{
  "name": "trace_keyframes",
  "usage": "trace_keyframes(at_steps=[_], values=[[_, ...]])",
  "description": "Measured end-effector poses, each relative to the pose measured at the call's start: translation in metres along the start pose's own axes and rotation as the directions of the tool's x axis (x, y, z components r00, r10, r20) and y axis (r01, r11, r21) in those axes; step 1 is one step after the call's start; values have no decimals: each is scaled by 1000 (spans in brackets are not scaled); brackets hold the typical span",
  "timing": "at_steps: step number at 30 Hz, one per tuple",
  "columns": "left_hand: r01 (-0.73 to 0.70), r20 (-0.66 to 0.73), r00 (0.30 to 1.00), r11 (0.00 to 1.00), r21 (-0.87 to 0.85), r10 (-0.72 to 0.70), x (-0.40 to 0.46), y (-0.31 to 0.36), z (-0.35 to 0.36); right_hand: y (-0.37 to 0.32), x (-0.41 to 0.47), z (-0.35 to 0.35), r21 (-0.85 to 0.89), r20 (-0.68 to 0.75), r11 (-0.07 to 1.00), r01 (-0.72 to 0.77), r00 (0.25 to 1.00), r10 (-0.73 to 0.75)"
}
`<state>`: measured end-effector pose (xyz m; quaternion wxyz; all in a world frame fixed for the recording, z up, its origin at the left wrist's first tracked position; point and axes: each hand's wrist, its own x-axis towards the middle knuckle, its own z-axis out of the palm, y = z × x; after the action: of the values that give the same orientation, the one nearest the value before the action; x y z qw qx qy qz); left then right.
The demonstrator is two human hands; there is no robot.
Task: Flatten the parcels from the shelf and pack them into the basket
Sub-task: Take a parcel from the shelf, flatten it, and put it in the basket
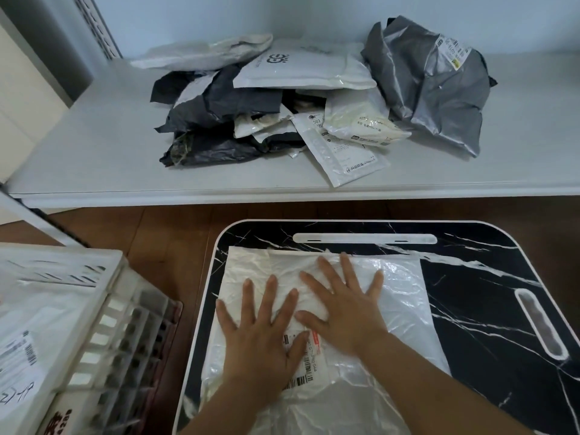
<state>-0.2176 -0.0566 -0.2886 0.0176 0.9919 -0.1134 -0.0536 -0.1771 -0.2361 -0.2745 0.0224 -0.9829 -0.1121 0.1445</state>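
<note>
Hands first: your left hand and right hand both lie flat, fingers spread wide, palms pressed on a white plastic mailer bag, gripping nothing. That wrinkled parcel lies on the black marble-patterned lap table, its shipping label partly under your left thumb. On the white shelf beyond the table you have a loose heap of parcels, white and black mailers overlapping, and just beside them to the right a crumpled grey mailer. To your left stands the white slotted basket, with a flattened white parcel lying inside it.
</note>
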Motion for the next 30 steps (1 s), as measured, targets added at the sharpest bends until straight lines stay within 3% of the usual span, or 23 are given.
trace_keyframes(at_steps=[4, 10, 17, 25, 30], values=[[-9, 9, 1000, 1000, 3, 9, 0, 0, 1, 22, -19, 0, 55, 81, 975, -214, 975, 209], [-12, 59, 998, 1000, -1, 12, 1, -1, -1, 33, -62, -1, 56, 194, 932, -358, 920, 341], [-53, 106, 993, 998, 30, 49, 0, -8, -5, -19, -92, -2, 74, 346, 995, -60, 938, 30], [-121, 304, 946, 992, 24, 109, -10, -18, -24, 15, -139, 6, 43, 368, 994, -103, 926, 80], [14, 267, 963, 1000, 12, -17, -37, 6, -30, 12, -128, -3, 14, 392, 993, -118, 914, 103]])
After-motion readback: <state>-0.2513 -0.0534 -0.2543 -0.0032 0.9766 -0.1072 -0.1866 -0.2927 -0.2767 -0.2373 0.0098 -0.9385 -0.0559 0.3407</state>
